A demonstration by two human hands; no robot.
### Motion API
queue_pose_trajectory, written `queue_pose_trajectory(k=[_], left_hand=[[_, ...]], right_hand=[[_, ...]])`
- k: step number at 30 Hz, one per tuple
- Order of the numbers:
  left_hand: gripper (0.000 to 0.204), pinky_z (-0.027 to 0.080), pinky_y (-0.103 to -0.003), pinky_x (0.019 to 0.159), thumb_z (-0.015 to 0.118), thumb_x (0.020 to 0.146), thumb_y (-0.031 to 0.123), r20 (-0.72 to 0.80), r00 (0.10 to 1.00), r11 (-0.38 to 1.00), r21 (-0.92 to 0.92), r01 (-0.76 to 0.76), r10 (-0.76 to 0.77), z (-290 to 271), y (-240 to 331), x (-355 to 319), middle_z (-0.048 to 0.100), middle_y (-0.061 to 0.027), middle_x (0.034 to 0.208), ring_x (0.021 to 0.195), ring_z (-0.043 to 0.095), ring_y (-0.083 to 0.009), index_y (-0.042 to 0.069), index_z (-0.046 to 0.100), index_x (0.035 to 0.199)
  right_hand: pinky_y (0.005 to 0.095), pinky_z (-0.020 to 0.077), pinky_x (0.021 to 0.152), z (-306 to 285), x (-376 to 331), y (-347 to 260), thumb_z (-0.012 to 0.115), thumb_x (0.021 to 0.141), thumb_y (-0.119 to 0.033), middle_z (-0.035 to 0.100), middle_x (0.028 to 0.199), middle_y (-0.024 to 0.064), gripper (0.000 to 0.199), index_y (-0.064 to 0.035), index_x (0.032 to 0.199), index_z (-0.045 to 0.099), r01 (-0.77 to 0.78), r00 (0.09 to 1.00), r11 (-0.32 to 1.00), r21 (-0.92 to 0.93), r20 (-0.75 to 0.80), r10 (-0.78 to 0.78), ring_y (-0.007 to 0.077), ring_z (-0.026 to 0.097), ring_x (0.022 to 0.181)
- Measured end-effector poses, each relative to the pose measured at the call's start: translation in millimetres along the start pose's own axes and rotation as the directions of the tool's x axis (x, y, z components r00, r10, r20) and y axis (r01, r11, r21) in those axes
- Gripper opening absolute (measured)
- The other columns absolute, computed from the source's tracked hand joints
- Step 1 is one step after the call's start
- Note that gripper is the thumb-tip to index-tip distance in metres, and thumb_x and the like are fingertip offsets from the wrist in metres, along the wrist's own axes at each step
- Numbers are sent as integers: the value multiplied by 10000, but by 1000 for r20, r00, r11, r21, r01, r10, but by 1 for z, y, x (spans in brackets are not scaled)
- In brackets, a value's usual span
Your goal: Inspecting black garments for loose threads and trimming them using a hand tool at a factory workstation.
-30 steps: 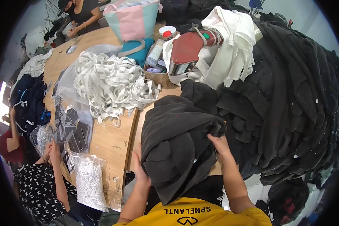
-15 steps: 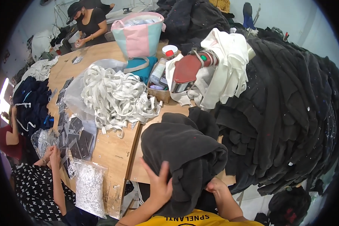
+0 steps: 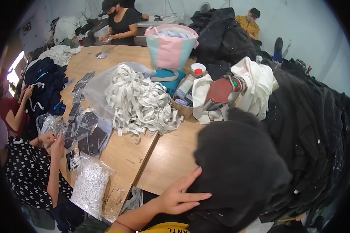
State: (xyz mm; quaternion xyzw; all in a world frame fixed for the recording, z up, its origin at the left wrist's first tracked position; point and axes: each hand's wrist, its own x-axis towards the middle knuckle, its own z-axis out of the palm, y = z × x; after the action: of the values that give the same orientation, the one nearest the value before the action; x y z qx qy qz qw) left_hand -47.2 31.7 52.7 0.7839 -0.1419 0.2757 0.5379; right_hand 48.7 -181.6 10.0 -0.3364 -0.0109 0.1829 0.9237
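Observation:
A bulky black garment (image 3: 241, 171) lies bunched on the near right corner of the wooden table (image 3: 171, 155). My left hand (image 3: 179, 196) rests flat against its left edge, fingers spread and stretched over the fabric, holding nothing. My right hand does not show; the garment covers the spot where it was earlier. A large heap of black garments (image 3: 311, 124) lies just right of the bunched one.
A pile of white ribbon (image 3: 140, 101) and a pink and teal bag (image 3: 171, 46) are on the table's middle. Black tags (image 3: 87, 134) and a plastic bag of white cords (image 3: 90, 185) lie left, beside a co-worker's hands (image 3: 52, 141). Two more people sit at the back.
My left hand slid from the top of the black garment down to its left edge. My right hand dropped out of sight. The view tilted up.

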Motion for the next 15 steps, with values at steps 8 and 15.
queue_pose_trajectory(k=[8, 15], left_hand=[[596, 179, -563, 1085, 450, 908, 538, 170, 607, 561, 625, 543, -776, -15, -122, -36, 172, -312, 1484, 1357, 161, -520, 261, 368, 1430], [594, 21, -636, 1071, 487, 884, 503, -34, 766, 488, 752, 442, -641, 17, -158, -62, 121, -258, 1518, 1398, 55, -471, 280, 371, 1423]], right_hand=[[395, 480, 867, 26, 4, -114, 687, 792, -259, 608, 1104, 166, 445, 12, 1122, 563, 810, 584, 585, -26, -37, -811, 282, 607, 950], [402, 548, 755, 44, 12, -183, 710, 772, -312, 669, 965, 192, 393, 21, 974, 658, 980, -197, -193, -41, -176, -965, 280, 661, 805]])
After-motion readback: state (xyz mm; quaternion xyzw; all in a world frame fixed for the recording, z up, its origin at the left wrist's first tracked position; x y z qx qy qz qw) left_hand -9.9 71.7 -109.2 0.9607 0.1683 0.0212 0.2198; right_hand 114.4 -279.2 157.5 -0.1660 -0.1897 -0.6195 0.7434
